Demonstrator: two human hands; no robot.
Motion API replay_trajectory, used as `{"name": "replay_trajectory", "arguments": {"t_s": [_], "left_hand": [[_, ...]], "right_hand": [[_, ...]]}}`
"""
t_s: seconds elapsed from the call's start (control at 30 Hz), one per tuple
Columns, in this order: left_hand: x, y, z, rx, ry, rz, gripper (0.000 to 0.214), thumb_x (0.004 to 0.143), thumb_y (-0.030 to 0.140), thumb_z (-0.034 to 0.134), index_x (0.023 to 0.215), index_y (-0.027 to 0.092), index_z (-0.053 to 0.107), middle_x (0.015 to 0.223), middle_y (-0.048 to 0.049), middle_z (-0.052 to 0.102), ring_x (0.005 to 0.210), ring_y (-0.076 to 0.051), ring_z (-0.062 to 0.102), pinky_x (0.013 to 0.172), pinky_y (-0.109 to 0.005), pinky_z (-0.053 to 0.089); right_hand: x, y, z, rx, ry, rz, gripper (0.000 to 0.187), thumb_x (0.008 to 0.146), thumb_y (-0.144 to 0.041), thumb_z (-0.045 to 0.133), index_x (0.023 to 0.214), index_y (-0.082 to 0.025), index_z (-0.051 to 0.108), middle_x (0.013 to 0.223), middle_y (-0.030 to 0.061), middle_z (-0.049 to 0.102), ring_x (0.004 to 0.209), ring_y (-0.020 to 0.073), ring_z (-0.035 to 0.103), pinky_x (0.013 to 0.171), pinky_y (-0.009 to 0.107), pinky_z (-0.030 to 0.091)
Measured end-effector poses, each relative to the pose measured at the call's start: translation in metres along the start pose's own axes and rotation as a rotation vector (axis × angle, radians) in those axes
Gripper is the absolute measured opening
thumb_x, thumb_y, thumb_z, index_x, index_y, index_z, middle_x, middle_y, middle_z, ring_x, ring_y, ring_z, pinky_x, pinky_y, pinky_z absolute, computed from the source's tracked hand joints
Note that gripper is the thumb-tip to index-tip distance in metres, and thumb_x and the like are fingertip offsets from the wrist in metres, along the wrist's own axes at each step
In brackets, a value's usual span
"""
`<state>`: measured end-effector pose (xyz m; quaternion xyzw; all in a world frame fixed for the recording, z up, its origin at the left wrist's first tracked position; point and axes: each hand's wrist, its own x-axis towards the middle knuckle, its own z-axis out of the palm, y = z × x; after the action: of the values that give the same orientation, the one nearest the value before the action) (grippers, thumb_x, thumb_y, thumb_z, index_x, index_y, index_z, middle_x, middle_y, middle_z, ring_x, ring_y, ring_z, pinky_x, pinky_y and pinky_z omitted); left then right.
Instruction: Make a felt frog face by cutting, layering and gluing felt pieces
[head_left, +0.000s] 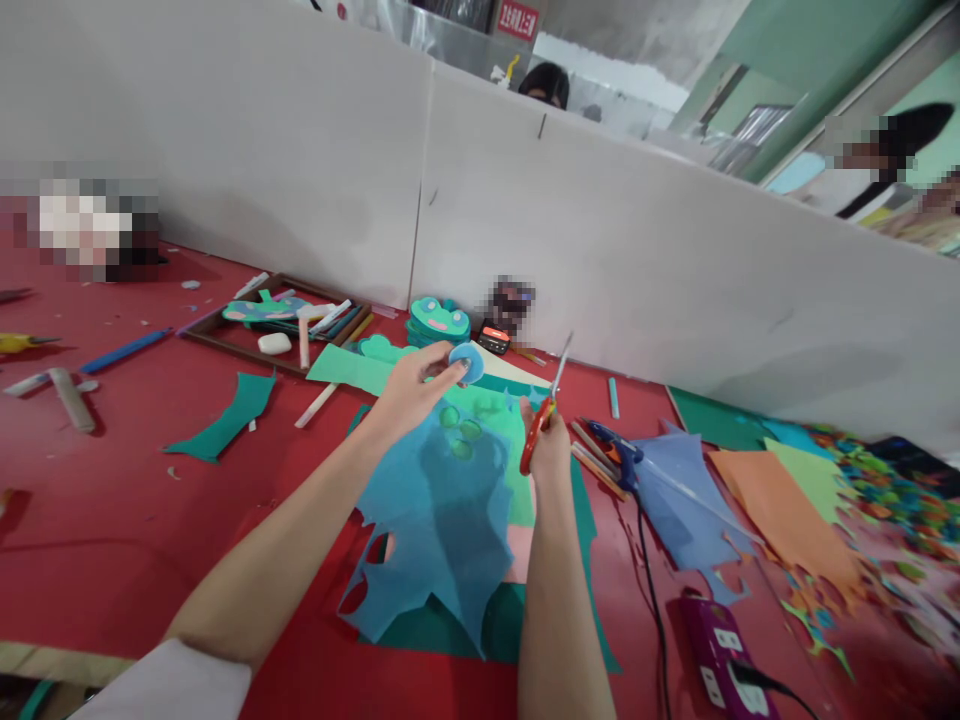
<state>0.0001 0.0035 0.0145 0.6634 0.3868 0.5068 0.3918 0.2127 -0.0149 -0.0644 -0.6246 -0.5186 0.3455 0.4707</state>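
Between the thumb and fingers of my left hand (424,385) is a small round light-blue felt piece (469,363). My right hand (550,450) is closed round red-handled scissors (536,437), their blades (561,368) pointing up and away. Below both hands lies a blue felt sheet (442,500) with ragged cut-out edges. Several small green discs (461,448) rest on its upper part. Under it, light green and dark green felt (495,620) show. Beyond my left hand stands a stack of green frog-face shapes (439,320) against the white board.
A brown tray (225,352) with pens and felt pieces lies at the left. To the right are a blue glue gun (615,445), its black cord, purple and orange felt (787,510), many colourful scraps (892,490) and a purple power strip (724,655). A white partition (300,150) runs behind.
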Motion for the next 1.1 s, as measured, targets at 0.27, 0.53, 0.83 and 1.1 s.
{"name": "replay_trajectory", "arguments": {"t_s": [0.27,0.53,0.83,1.1], "left_hand": [[-0.001,-0.003,0.008,-0.091,0.064,-0.034,0.022,0.083,0.037,0.055,0.073,0.017,0.058,0.071,-0.0002,0.058,0.069,-0.013,0.056,0.066,-0.025,0.045],[0.001,-0.011,0.013,-0.148,0.103,-0.095,0.026,0.080,0.042,0.060,0.073,0.017,0.060,0.070,0.0003,0.060,0.067,-0.013,0.059,0.065,-0.025,0.047],[0.000,-0.005,0.016,-0.223,0.133,-0.127,0.012,0.078,0.030,0.061,0.082,0.019,0.058,0.075,0.0008,0.062,0.066,-0.013,0.061,0.066,-0.027,0.049],[0.001,-0.012,0.019,-0.246,0.152,-0.129,0.014,0.075,0.030,0.064,0.080,0.018,0.058,0.078,0.0007,0.062,0.077,-0.014,0.059,0.075,-0.028,0.045]], "right_hand": [[-0.004,0.009,0.020,-0.534,0.191,0.127,0.016,0.067,-0.034,0.065,0.071,-0.020,0.058,0.080,0.0094,0.062,0.070,0.0207,0.056,0.059,0.029,0.037],[0.002,0.004,0.027,-0.342,0.262,0.086,0.025,0.073,-0.038,0.056,0.087,-0.018,0.060,0.073,0.0041,0.063,0.060,0.0171,0.054,0.057,0.027,0.038],[-0.001,0.002,0.032,0.030,0.270,0.043,0.032,0.069,-0.042,0.060,0.088,-0.016,0.060,0.076,0.0038,0.065,0.060,0.0144,0.051,0.055,0.026,0.039],[-0.011,-0.060,0.021,0.447,0.080,-0.121,0.035,0.065,-0.036,0.072,0.094,-0.018,0.061,0.091,0.0062,0.071,0.069,0.0140,0.060,0.063,0.027,0.043]]}}
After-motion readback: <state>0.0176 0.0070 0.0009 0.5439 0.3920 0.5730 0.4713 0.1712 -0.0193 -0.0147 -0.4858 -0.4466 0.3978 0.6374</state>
